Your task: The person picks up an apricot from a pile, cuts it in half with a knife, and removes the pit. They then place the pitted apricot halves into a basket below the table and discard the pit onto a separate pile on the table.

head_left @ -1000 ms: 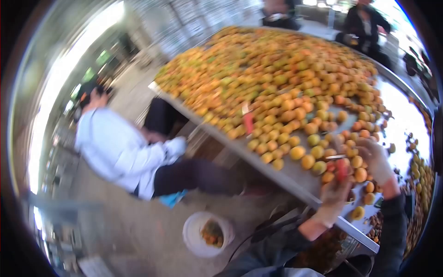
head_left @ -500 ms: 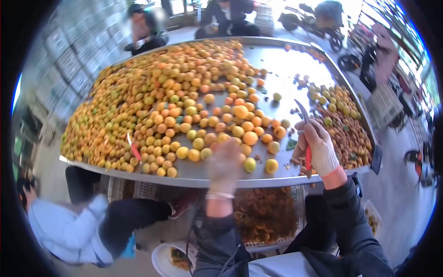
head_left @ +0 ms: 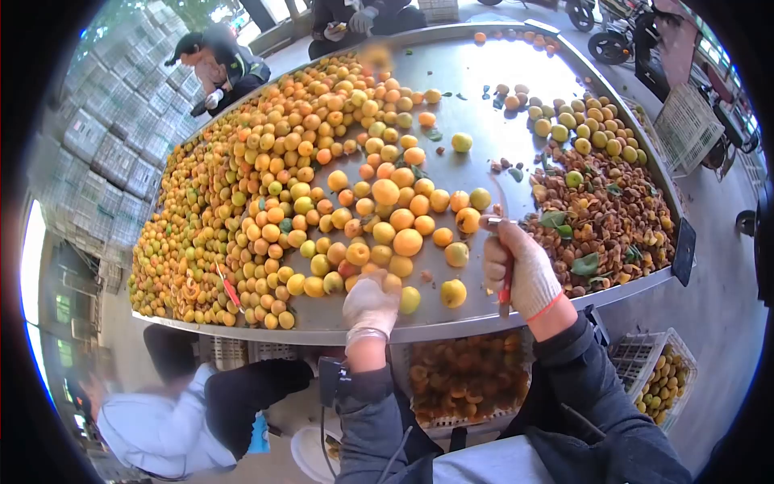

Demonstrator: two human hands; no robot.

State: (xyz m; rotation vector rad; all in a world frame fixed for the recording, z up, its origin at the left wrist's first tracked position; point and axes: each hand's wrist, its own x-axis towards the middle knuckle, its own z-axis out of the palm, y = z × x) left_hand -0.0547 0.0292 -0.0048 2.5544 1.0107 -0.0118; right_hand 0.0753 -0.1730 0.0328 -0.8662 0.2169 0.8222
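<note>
My right hand, in a white glove, is closed round a curved knife with a red handle, its blade pointing away over the metal table. My left hand, also gloved, is at the near edge of the loose fruit, its fingers curled at an orange apricot-like fruit; the fingertips are partly hidden. A greenish fruit lies just right of that hand, and a yellow one sits between my hands. The big heap of apricot-like fruit spreads to the left.
Brown cut pieces with leaves are piled on the right, below a group of whole fruit. Another red-handled knife lies at the left. Under the table stands a crate of brown pieces. Co-workers sit at the left and far side.
My head view has shifted, bringing more of the right pile and side crate into sight. My left hand, blurred before, is now sharper at the fruit. My right hand still grips the knife.
</note>
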